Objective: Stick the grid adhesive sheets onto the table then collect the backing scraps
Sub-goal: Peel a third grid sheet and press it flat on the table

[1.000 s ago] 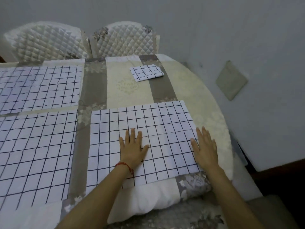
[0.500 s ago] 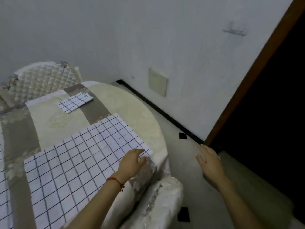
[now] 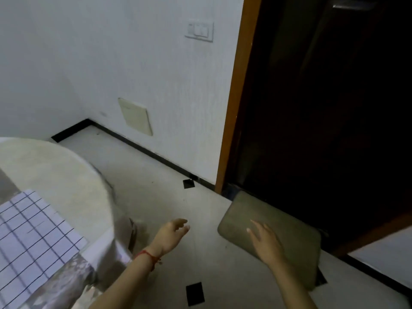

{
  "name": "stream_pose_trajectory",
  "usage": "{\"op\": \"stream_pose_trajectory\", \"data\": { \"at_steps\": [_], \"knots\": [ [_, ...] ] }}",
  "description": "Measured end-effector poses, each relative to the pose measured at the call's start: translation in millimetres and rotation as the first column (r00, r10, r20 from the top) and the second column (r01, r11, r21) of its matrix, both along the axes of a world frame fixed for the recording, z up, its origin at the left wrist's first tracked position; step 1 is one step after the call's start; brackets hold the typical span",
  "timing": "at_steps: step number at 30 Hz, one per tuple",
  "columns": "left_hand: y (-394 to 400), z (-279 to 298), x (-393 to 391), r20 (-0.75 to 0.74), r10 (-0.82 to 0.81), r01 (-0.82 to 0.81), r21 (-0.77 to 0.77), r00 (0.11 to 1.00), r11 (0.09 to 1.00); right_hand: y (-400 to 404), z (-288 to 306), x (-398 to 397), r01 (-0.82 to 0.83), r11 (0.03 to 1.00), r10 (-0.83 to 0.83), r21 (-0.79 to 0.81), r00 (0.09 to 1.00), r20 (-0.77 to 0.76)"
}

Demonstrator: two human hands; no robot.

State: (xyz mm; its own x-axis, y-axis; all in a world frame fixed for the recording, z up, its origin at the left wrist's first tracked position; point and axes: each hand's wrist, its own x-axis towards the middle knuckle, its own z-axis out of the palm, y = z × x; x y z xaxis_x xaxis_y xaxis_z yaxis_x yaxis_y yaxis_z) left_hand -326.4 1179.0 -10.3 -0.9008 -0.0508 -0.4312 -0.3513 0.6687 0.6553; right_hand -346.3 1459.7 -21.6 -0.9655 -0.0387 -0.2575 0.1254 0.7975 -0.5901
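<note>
Your left hand [image 3: 172,234] hangs in the air over the floor [image 3: 160,197], fingers loosely extended and relaxed, holding nothing and touching nothing; a red cord [image 3: 149,256] circles its wrist. Your right hand [image 3: 265,240] is likewise released, fingers straight and spread, palm down, seen against a grey-brown mat [image 3: 289,237] that lies on the floor at the dark doorway [image 3: 323,108]. Whether it touches the mat cannot be told.

One grid adhesive sheet [image 3: 33,237] lies flat on the round table [image 3: 55,170] at the lower left, its corner near the table edge, well apart from both hands. The table's patterned cloth [image 3: 64,277] hangs off the near edge. No backing scrap can be made out.

Around you: a white wall [image 3: 133,63] with a switch plate [image 3: 199,31] and a cream cover panel [image 3: 136,115], an orange-brown door frame [image 3: 236,97], a black skirting line, and small black squares set in the floor [image 3: 195,294].

Compared with a second ago, both hands have left the sheet, where they lay flat. The view has swung right, away from the table toward the doorway.
</note>
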Motion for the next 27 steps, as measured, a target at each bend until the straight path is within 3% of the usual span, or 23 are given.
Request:
{"op": "stream_pose_trajectory", "data": {
  "at_steps": [9,16,27],
  "knots": [
    [-32,-66,-29,0.161,0.241,-0.252,0.047,0.957,0.967,3,-58,-70,0.159,0.980,-0.130,-0.122,0.967,0.220],
    [-87,-97,-107,0.311,0.460,-0.519,0.140,0.831,0.843,-57,-74,-184,0.128,0.981,-0.074,-0.143,0.940,0.334],
    [-178,-73,-264,0.208,0.593,-0.628,0.231,0.778,0.743,-154,-73,-344,-0.033,0.996,0.063,-0.083,0.916,0.395]
  ]
}}
